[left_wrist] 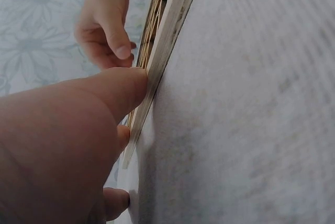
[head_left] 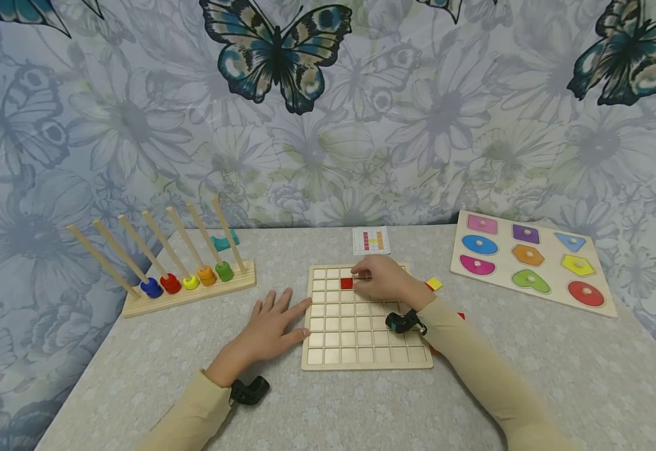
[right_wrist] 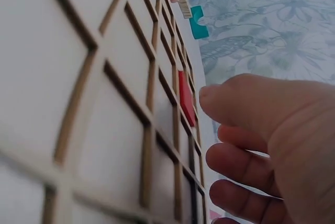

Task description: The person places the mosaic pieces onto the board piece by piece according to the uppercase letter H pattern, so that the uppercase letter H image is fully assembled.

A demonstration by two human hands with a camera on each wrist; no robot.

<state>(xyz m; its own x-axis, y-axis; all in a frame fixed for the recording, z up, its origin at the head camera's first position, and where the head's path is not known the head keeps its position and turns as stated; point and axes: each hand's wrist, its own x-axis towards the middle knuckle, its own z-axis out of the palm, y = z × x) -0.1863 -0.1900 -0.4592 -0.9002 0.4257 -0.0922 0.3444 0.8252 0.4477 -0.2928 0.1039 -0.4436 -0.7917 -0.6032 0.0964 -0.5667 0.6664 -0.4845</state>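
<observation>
A wooden grid board (head_left: 341, 339) lies on the table with one red square tile (head_left: 346, 283) in a cell of its second row. My right hand (head_left: 386, 279) hovers over the board's upper part, just right of that tile. In the right wrist view its thumb and loosely curled fingers (right_wrist: 241, 166) stand apart from the red tile (right_wrist: 185, 100), and nothing shows between them. My left hand (head_left: 271, 329), fingers spread, touches the board's left edge; the left wrist view has its thumb (left_wrist: 123, 90) against the wooden rim (left_wrist: 165, 41).
Behind the board lies a pattern card (head_left: 371, 240). A yellow tile (head_left: 435, 284) and red pieces lie by the right forearm, partly hidden. A peg stand with coloured beads (head_left: 192, 295) is at left, near a teal piece (head_left: 225, 241). A shape puzzle (head_left: 531, 266) lies at right.
</observation>
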